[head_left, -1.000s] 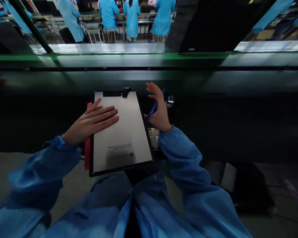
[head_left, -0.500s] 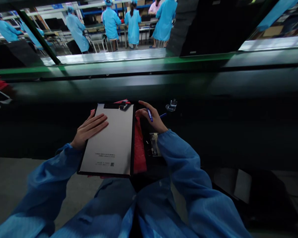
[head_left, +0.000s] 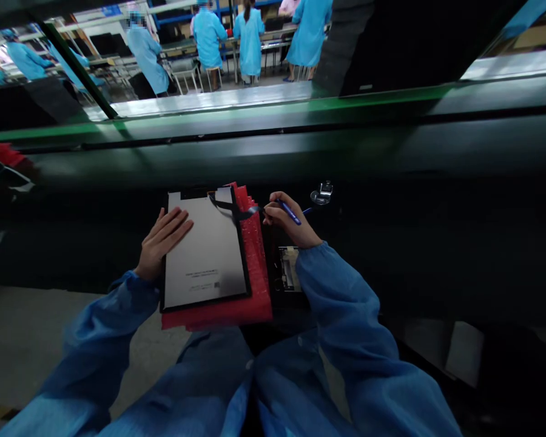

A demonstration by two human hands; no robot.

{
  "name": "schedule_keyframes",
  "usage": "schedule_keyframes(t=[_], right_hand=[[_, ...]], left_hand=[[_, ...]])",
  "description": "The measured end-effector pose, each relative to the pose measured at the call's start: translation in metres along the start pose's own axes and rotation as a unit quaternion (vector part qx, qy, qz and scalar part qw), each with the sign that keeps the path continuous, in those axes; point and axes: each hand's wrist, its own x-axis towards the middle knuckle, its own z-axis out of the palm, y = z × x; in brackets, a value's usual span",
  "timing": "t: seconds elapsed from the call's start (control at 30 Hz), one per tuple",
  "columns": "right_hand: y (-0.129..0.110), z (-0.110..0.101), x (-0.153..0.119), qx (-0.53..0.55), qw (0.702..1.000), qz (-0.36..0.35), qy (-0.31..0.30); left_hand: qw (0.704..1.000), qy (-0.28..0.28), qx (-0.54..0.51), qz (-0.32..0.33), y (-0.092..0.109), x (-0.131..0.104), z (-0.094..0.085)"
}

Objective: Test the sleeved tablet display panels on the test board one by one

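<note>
A grey-backed display panel (head_left: 200,255) with a black edge lies on red bubble-wrap sheets (head_left: 257,273) in front of me. My left hand (head_left: 164,240) rests flat on the panel's left side, fingers stretched out. From the panel's top edge a thin dark strip (head_left: 246,214) runs to the right, and its end is at the fingertips of my right hand (head_left: 287,220). That hand is closed, with a blue pen-like tool (head_left: 289,212) held in it. What its fingertips pinch is partly hidden.
Right of the bubble wrap lies a dark device with an exposed metallic part (head_left: 290,267). A small clear and metallic item (head_left: 322,193) sits farther back. Red wrap and another dark item (head_left: 9,164) are at far left. Beyond the bench, several people in blue coats work.
My right hand has moved slightly right, and the dark strip now stretches out from the panel to it. The panel has turned a little, showing more red wrap below. The left hand stays flat.
</note>
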Motion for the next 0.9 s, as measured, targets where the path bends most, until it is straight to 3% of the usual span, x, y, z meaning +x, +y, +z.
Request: schedule_keyframes(t=[0.17, 0.37, 0.43, 0.5, 0.6, 0.73, 0.8, 0.9], right_hand=[[-0.002, -0.003, -0.006, 0.010, 0.999, 0.026, -0.038], [0.003, -0.004, -0.011, -0.154, 0.985, -0.027, -0.067], [0.005, -0.003, -0.013, -0.178, 0.980, -0.032, -0.085], [0.004, 0.000, -0.015, -0.182, 0.977, -0.035, -0.109], [0.001, 0.005, -0.019, -0.177, 0.973, -0.036, -0.144], [-0.002, 0.010, -0.023, -0.137, 0.974, -0.025, -0.177], [-0.003, 0.011, -0.026, -0.121, 0.975, -0.020, -0.185], [-0.005, 0.010, -0.029, -0.105, 0.978, -0.004, -0.181]], left_hand=[[0.999, -0.021, 0.016, -0.032, -0.005, -0.006, 0.008], [0.976, -0.199, -0.044, -0.072, -0.021, 0.000, -0.007], [0.974, -0.183, -0.015, -0.134, -0.028, -0.004, -0.015], [0.966, -0.116, -0.020, -0.231, -0.034, -0.017, -0.018], [0.930, -0.036, -0.078, -0.358, -0.033, -0.043, -0.009], [0.893, -0.096, -0.168, -0.407, -0.011, -0.059, 0.017], [0.877, -0.108, -0.190, -0.428, -0.002, -0.053, 0.027], [0.881, -0.112, -0.181, -0.422, -0.001, -0.039, 0.033]])
